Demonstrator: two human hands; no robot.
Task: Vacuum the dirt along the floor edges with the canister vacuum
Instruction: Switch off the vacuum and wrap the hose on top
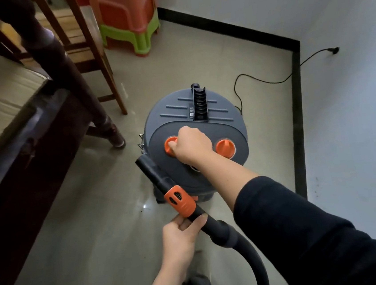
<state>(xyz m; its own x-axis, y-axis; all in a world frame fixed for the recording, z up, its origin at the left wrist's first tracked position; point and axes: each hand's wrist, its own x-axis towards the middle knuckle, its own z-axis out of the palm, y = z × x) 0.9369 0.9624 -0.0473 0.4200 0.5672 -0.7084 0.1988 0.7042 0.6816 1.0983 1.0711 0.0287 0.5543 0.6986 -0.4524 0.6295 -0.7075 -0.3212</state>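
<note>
Left hand [181, 238] closest: fingers and thumb wrapped round the stiff wand [155, 176], just below its orange collar [180, 201]. Right hand [191, 145] curled on the orange knob [169, 143] atop the canister vacuum [202, 108], parked near the black skirting [296, 107]. I'd guess canister heavy, hose [257, 262] floppy; steer by the wand.

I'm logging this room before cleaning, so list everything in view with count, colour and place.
canister vacuum: one, grey, mid-floor
held knob: one, orange, lid's left
free knob: one, orange, lid's right
wand: one, black with orange collar, before the vacuum
power cord: one, black, vacuum to wall plug
stools: stacked, orange over green, far corner
chair: one, brown wood, far left
dark frame: one, dark brown, left
floor border: one, black, along the walls
left hand: one, grips the wand
right hand: one, grips the held knob
</note>
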